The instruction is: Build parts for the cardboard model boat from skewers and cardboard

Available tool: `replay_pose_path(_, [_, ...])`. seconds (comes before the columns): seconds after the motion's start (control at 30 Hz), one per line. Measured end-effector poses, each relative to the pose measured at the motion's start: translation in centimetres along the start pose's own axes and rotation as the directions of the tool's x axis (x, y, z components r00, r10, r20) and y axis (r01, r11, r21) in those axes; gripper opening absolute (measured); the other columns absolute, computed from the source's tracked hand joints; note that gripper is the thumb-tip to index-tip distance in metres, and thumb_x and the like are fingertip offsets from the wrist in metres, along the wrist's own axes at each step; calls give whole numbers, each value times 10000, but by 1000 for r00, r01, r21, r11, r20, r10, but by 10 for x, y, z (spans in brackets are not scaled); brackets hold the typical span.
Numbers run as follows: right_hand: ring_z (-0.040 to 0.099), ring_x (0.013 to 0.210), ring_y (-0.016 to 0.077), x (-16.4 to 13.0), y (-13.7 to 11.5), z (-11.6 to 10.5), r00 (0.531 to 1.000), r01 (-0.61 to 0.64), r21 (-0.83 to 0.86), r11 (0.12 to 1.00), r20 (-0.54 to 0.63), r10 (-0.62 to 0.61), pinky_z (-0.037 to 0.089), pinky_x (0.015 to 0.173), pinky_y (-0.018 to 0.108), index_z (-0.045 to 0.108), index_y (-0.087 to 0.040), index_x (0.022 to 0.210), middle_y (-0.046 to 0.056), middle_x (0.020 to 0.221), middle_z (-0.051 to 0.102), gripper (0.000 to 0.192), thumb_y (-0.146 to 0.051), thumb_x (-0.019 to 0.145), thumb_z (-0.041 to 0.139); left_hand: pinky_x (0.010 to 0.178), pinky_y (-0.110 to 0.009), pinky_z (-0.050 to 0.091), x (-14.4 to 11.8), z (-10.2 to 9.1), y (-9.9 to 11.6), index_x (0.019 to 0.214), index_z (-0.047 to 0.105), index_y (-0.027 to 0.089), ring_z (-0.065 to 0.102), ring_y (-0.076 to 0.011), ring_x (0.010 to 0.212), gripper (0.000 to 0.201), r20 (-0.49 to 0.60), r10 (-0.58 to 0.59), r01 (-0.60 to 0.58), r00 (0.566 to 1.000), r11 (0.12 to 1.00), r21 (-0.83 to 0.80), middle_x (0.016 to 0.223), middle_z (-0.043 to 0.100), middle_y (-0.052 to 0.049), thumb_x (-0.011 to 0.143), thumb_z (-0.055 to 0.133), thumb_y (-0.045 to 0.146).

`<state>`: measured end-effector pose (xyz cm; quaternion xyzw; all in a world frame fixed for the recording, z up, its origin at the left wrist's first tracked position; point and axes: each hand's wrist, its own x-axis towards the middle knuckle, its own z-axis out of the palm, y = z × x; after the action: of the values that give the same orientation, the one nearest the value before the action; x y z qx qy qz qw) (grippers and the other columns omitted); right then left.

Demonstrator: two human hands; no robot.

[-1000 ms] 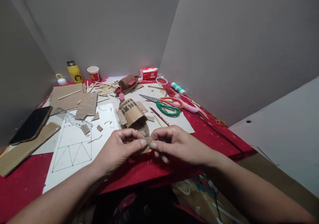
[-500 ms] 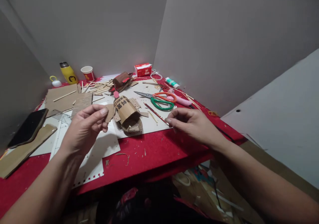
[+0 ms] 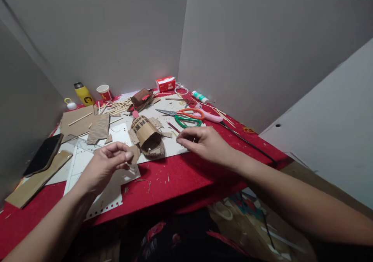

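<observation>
My left hand (image 3: 112, 161) pinches a small flat piece of brown cardboard (image 3: 135, 154) between thumb and fingers, above the sheet of paper. My right hand (image 3: 201, 141) is closed in a pinch over the board's front right edge; what its fingertips hold, if anything, is too small to make out. Between the hands stands a cardboard model (image 3: 147, 132) with a curved, printed cover and a corrugated base. A dark red pencil (image 3: 173, 127) lies just beyond my right fingertips, partly hidden by the hand. Scissors (image 3: 186, 118) with orange and green handles rest behind it.
A pink glue gun (image 3: 211, 116) with a black cord lies right. Farther back are a brown model (image 3: 141, 99), thin wooden sticks (image 3: 119, 107), a red box (image 3: 165, 84), a paper cup (image 3: 104, 93) and a yellow bottle (image 3: 84, 94). A phone (image 3: 43, 153) and cardboard sheets (image 3: 77, 118) lie left.
My left hand has moved lower and to the right with the cardboard piece, closer to the model's front. My right hand has shifted left, over the pencil's near end. The view has tilted slightly.
</observation>
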<state>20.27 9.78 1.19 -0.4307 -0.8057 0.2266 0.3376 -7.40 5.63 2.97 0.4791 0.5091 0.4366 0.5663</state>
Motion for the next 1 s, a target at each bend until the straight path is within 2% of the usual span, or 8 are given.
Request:
replay_pose_path(0.1, [618,699,154,0,-3,13,992,124,13,992,-21,-124,461,651,279,717,-179,854,52,797,712,172,-254,883,565,580,-204,448,1,4,-9,741,662,139,545,-85,551,182,65,-47,40,997,994,100,630,645,8,683,804,237])
replay_pose_path(0.2, [635,795,192,3,-5,27,957,285,-115,952,-24,-289,480,725,321,739,-151,915,105,863,723,222,-254,919,542,593,-221,429,3,10,-13,729,658,136,525,-92,559,167,154,-63,38,986,987,159,622,650,1,711,774,254])
replay_pose_path(0.3, [618,810,215,8,-7,38,922,376,-230,898,-6,-387,476,740,352,746,-126,939,126,856,712,252,-251,936,527,594,-236,424,7,16,-14,718,655,135,526,-103,561,171,176,-74,32,982,972,231,642,665,-13,724,750,278])
replay_pose_path(0.5, [597,822,217,14,-8,46,924,378,-279,883,46,-381,464,757,372,723,-121,982,118,882,706,273,-234,957,476,600,-252,450,17,20,-18,728,653,145,561,-119,567,130,159,-22,-28,987,952,305,671,685,-21,734,722,255])
replay_pose_path(0.63, [610,845,217,13,-6,47,932,354,-266,897,14,-363,472,785,372,692,-128,1036,118,914,718,254,-208,957,464,611,-249,462,21,20,-20,731,656,152,578,-126,588,87,155,23,-71,988,947,313,663,685,-13,744,702,225])
replay_pose_path(0.73, [614,801,216,12,-5,46,930,348,-242,906,-29,-366,480,756,365,684,-109,1056,129,878,715,232,-204,937,509,657,-258,479,21,21,-23,733,679,164,610,-144,648,48,152,102,-153,983,915,373,699,701,-16,748,690,208])
replay_pose_path(0.87, [624,824,224,14,-5,47,938,339,-198,920,-7,-347,484,774,385,689,-144,1054,122,899,723,211,-236,918,556,702,-264,483,18,21,-31,731,703,189,631,-157,696,19,155,198,-247,968,867,433,733,723,-13,745,690,194])
replay_pose_path(1.0, [634,814,215,15,-10,45,938,336,-159,928,-32,-345,491,771,374,696,-161,1021,106,896,731,193,-218,918,543,668,-254,479,13,20,-32,753,717,191,622,-154,674,45,171,179,-236,969,878,417,723,720,-15,764,680,214])
